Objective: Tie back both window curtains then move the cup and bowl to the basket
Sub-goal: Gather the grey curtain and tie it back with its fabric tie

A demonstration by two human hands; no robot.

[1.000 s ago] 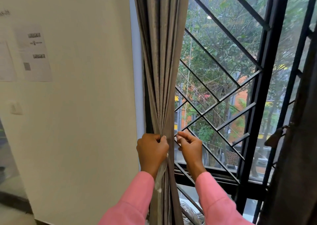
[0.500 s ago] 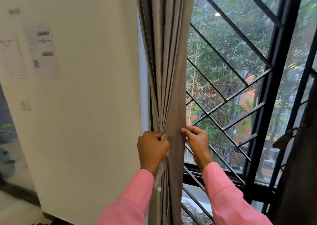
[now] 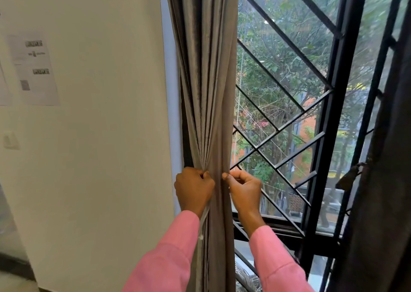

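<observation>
Barred window (image 3: 289, 118), with a pale wall (image 3: 100, 147) at the left. Between them a grey curtain (image 3: 209, 87) is gathered into a narrow bundle of folds. The cloth is judged soft, limp and fairly heavy, so folds may slip free unless the bundle is clasped all round where it is narrowest. A darker curtain (image 3: 382, 180) is seen at the right edge, well apart; whether it is tied cannot be told. The left hand (image 3: 194, 190) is clenched round the bundle's left side. The right hand (image 3: 244, 189) is curled, its thumb and forefinger pinched at the bundle's right edge. A thin white cord (image 3: 203, 222), light and easily dropped, is trapped under the left hand. Cup and bowl are not shown.
</observation>
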